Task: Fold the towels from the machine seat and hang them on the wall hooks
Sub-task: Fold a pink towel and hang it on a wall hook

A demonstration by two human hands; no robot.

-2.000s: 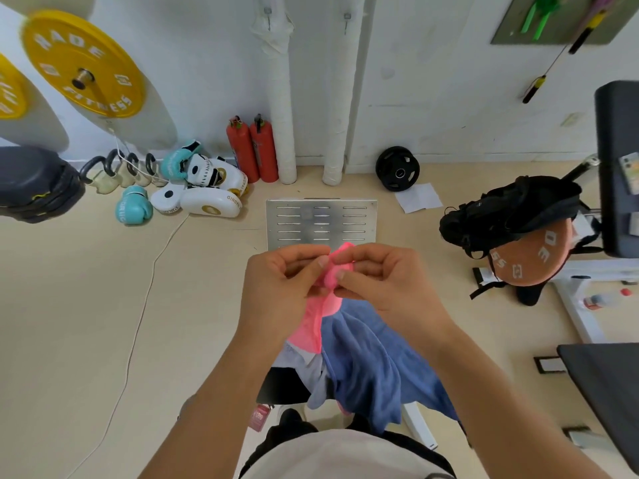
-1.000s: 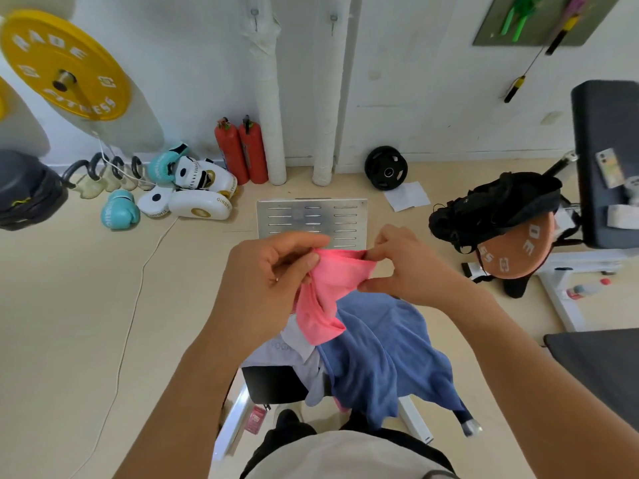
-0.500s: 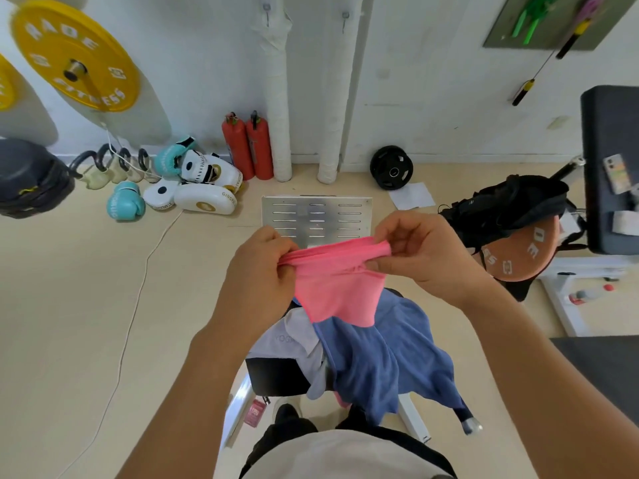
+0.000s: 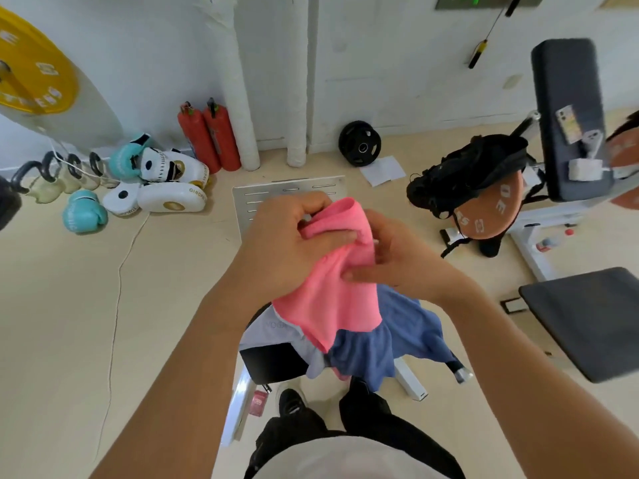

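pink towel (image 4: 332,299): so half a second back we had this stretched flat between both hands by its top edge, and now we've brought the hands together and doubled it over. The top is bunched into a thick roll and the rest hangs down in one soft sheet. Looks like the first fold is basically in, though it's not neat yet.

what that means: we'd say folding is underway on towel one, hanging hasn't started, and no wall hooks are in view that we can make out.

look of it: bright pink, thin and floppy, smooth knit, no pattern; the lower corner drapes to a point.

left hand (image 4: 287,247): fingers curled over the bunched top, thumb clamped across the fold, so it has a firm hold of the towel.

right hand (image 4: 397,261): just right of the towel's top, fingers tucked behind the cloth and thumb lying across the front, pinching it.

where it is: held up in the air, directly above the machine seat (image 4: 276,363).

blue towel (image 4: 387,340): below the pink one, draped over the seat and hanging off its right side.

pale grey towel (image 4: 276,333): under the pink towel's lower left, also on the seat.

metal plate (image 4: 276,193): on the floor beyond the pink towel.
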